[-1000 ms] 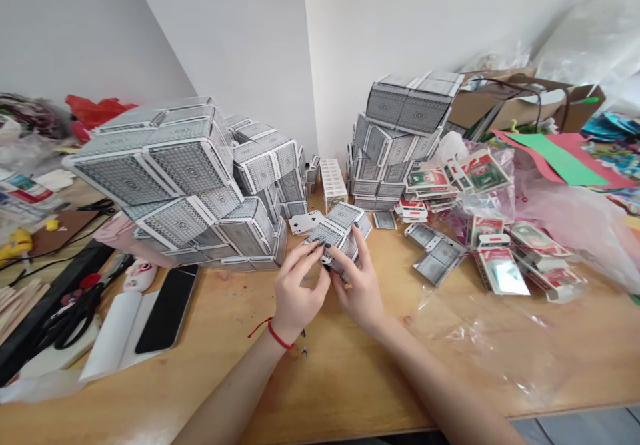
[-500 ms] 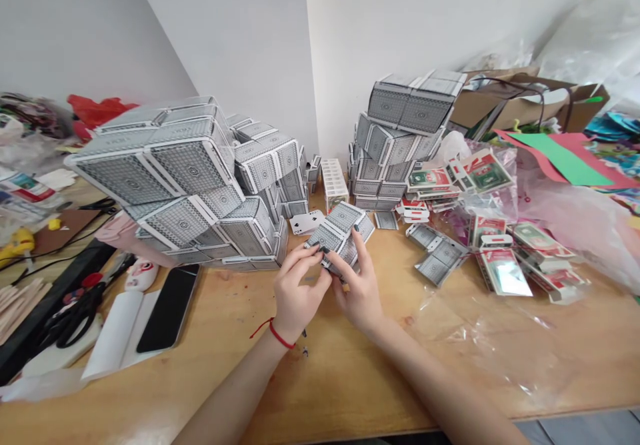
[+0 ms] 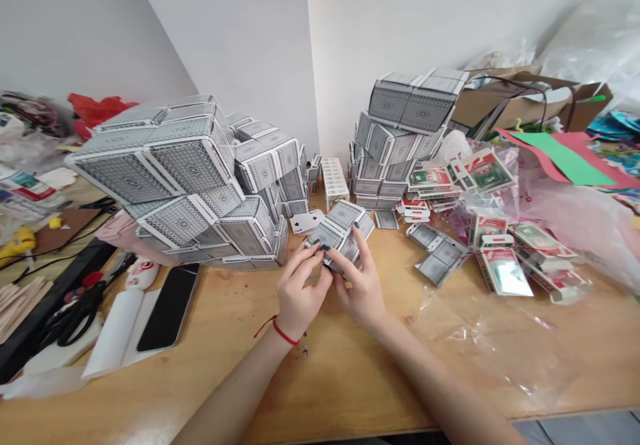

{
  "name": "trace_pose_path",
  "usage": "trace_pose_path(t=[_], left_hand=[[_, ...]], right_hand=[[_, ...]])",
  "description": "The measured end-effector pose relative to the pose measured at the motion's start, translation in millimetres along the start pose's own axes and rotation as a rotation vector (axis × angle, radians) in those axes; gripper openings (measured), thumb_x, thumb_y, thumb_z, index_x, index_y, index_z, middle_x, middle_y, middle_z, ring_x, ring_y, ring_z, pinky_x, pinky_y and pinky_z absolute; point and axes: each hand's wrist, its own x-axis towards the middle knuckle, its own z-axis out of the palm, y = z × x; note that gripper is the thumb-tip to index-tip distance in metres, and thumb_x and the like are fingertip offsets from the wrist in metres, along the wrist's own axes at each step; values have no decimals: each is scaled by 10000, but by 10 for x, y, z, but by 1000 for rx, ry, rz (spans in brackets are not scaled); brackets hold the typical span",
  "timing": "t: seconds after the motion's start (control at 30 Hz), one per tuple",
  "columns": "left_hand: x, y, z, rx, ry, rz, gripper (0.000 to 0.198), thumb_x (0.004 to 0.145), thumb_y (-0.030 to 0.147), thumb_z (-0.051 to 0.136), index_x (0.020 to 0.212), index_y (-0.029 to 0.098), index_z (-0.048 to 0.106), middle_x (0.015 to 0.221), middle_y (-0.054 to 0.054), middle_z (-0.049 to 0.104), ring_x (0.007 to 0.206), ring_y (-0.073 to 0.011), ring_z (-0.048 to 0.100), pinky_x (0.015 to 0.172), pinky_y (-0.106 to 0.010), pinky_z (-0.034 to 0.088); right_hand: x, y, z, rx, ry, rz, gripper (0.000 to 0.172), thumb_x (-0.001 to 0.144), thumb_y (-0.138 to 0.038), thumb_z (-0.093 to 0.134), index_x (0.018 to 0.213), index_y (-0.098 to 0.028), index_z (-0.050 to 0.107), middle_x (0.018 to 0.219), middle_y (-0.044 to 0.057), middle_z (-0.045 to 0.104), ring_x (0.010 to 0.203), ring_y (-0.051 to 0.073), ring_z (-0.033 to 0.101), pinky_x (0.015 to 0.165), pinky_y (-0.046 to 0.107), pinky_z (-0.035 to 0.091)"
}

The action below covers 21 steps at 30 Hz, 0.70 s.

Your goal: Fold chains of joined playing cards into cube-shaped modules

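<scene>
The wooden table (image 3: 325, 392) takes up most of the view, and the biggest thing on it is the left stack of grey-backed playing-card blocks (image 3: 183, 165), piled up in steps. The right stack (image 3: 390, 148) is a bit narrower, its top block sitting at a slant. Behind that there's an open brown paper bag (image 3: 523, 105) with papers poking out, though I can't tell what's deeper inside. Pinkish see-through plastic (image 3: 570, 225) is bunched up in front of it. Both hands are on the same thing: a small card block (image 3: 345, 220) at the middle of the table, tilted, between the two stacks. The left hand (image 3: 303, 292) has its fingers bent in, tips nearly meeting the thumb on the near edge; the right hand (image 3: 363, 292) is a little wider, index finger stretched along the block's right side, gripping it too. A black phone (image 3: 167, 308) lies over to the left. Red-and-green card boxes (image 3: 504, 275) are scattered on the right, no idea if they hold cards. Smallest is a face-up two of spades (image 3: 307, 221), just behind the block.
</scene>
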Motion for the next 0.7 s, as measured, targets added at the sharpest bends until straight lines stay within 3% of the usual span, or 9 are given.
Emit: trace_pose_path(t=[0.43,0.7], left_hand=[[48,54,10,21,24,-20,101,746,109,608,822,174,621,918,-61,671,966,-193,627,886,-388,524],[56,43,-6,-36,-27,-28,194,774,149,579,958,186,628,1058,-82,642,1003,-201,615,896,-397,523]], right_hand=[[-17,9,26,13,-30,-6,486,789,-43,493,1219,-266,535,1521,86,130,1312,316,339,945,511,447],[53,14,-46,98,-23,25,452,785,-73,516,1207,-234,532,1508,104,153,1345,304,283,994,495,411]])
